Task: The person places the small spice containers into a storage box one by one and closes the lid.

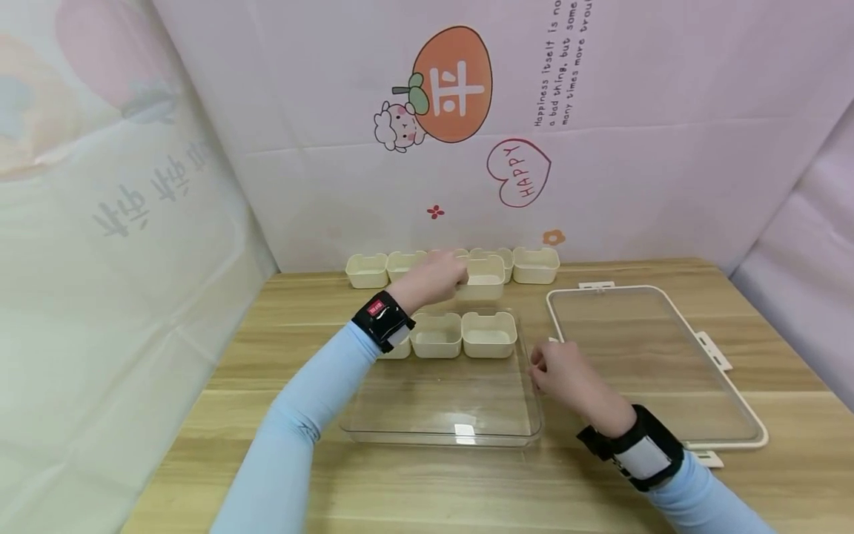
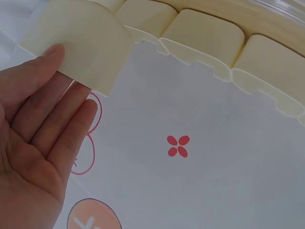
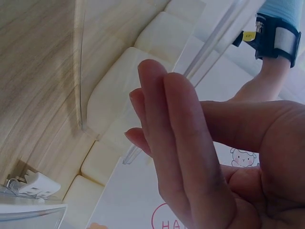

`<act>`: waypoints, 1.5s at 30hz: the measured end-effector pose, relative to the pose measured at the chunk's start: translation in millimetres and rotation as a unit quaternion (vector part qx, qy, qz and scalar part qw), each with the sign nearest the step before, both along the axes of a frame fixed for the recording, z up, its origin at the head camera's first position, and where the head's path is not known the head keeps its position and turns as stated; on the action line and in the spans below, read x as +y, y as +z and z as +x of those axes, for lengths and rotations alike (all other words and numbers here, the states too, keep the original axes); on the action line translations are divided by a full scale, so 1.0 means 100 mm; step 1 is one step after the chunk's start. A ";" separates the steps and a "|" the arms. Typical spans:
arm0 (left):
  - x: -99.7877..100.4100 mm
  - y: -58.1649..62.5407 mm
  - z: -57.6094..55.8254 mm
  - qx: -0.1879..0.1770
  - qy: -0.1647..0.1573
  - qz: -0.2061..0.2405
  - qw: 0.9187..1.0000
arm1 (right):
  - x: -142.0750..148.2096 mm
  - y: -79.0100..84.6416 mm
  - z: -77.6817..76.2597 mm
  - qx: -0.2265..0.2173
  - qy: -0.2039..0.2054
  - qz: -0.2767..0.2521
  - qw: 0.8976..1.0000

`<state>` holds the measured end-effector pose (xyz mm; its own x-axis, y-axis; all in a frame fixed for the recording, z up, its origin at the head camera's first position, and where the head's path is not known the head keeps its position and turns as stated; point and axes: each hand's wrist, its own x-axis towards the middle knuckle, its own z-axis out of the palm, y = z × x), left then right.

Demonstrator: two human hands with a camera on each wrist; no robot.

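Note:
My left hand [image 1: 430, 280] pinches a small cream bin [image 1: 485, 276] by its wall, with the thumb on one side [image 2: 33, 78]. The bin is raised, between the back row of bins and a clear, shallow box [image 1: 440, 404]. Inside the box, along its far side, stand cream bins [image 1: 489, 335], the leftmost partly hidden by the left wrist. My right hand [image 1: 567, 374] is at the box's right rim, fingers loosely bent together [image 3: 186, 143]. Its thumb tip is hidden behind the fingers.
Several more cream bins [image 1: 536, 265] stand in a row against the printed cloth backdrop [image 1: 320, 185]. To the right, a clear lid [image 1: 654, 363] with a white border and clips lies on the wooden table [image 1: 400, 489].

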<state>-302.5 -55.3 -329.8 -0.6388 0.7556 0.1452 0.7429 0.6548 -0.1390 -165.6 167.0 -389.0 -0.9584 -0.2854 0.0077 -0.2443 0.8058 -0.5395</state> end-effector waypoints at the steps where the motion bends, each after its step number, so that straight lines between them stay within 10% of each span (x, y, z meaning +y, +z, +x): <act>1: -0.02 0.01 0.02 0.002 -0.001 0.003 1.000 | 0.00 0.00 0.00 0.000 0.000 0.000 1.000; 45: -0.89 -0.26 0.87 0.094 -0.098 0.078 0.988 | -0.02 -0.02 -0.01 -0.007 -0.009 0.010 1.000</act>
<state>-215.1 -144.5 -355.5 -0.4331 0.8208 0.3724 0.8282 0.5254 -0.1949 -166.3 165.3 -390.8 -0.9631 -0.2688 -0.0103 -0.2234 0.8204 -0.5264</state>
